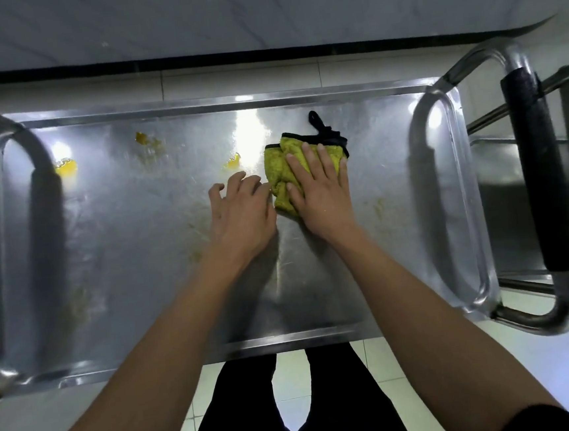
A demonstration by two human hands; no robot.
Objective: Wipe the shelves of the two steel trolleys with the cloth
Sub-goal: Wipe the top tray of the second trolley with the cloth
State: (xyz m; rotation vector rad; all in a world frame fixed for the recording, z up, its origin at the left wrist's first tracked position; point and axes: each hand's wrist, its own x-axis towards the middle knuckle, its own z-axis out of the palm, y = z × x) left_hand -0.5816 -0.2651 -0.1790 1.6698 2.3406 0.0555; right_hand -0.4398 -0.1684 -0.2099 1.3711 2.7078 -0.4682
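Observation:
A yellow-green cloth (pixel 281 172) with black trim and a black loop lies bunched on the top shelf (pixel 142 262) of a steel trolley, right of centre. My right hand (pixel 320 191) presses flat on the cloth with straight fingers. My left hand (pixel 241 210) rests on the bare steel just left of the cloth, fingers loosely spread, its fingertips near the cloth's left edge. Yellow spills (pixel 67 167) and smears mark the shelf's far left and middle. A second steel trolley (pixel 520 174) shows at the right edge.
The trolley's black-padded push handle (pixel 536 165) arches over the right end, and a steel frame loop (pixel 40 209) stands over the left end. A pale wall with a dark baseboard runs behind. White floor tiles and my dark trousers show below the shelf's near rim.

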